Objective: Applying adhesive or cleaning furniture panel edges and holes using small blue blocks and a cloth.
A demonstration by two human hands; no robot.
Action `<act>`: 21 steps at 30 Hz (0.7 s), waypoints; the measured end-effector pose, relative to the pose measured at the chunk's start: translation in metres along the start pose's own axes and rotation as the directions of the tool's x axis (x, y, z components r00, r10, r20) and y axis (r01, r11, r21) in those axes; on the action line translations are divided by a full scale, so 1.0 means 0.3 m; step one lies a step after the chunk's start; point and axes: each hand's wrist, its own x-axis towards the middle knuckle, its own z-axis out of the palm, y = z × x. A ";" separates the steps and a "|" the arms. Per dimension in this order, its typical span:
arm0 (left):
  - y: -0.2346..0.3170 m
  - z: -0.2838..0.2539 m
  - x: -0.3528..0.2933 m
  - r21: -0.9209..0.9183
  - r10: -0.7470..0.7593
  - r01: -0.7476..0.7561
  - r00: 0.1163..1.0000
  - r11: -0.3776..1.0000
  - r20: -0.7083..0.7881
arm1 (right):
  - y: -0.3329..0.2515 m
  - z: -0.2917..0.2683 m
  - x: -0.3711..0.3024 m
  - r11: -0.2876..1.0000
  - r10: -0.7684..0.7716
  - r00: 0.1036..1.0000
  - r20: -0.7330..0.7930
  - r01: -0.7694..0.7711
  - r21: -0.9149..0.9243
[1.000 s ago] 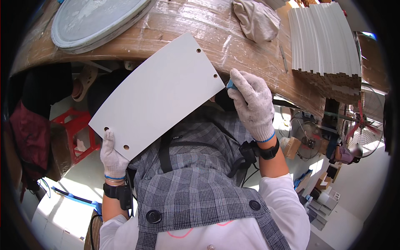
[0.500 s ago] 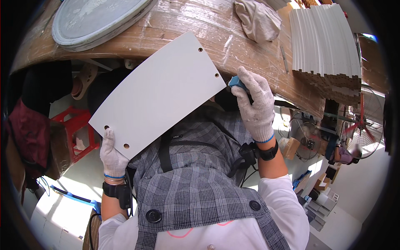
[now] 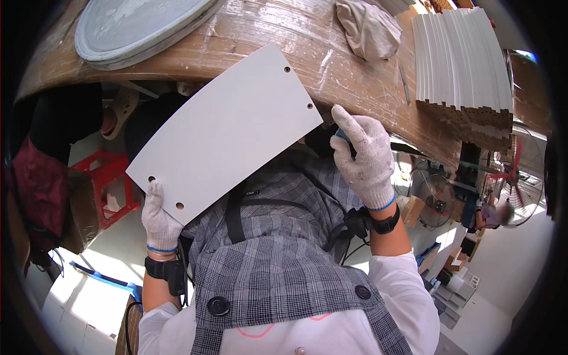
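Note:
A white board [image 3: 228,130] with one curved long edge and a pair of holes at each end lies slanted across my lap, its far end over the table's front edge. My left hand [image 3: 160,216], in a white knit glove, grips its near left corner, thumb on top beside a hole. My right hand [image 3: 367,151], gloved the same way, is off the board's right corner. Between its thumb and fingers sits a small blue block [image 3: 342,135], now mostly hidden by the fingers. The index finger points up and away.
The film-wrapped table [image 3: 266,29] carries a round grey lid [image 3: 142,29], a crumpled beige cloth [image 3: 370,29], a thin metal strip [image 3: 404,84] and a stack of white boards [image 3: 461,59]. A red stool [image 3: 109,183] stands left, fans [image 3: 515,174] at right.
My right hand has moved slightly toward me and turned, so the blue block shows less. The board and my left hand have hardly moved.

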 end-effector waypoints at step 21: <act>0.001 0.021 0.001 -0.010 -0.018 0.018 1.000 1.000 0.018 | 0.023 -0.032 0.002 0.954 0.267 0.964 -0.006 -0.263 0.145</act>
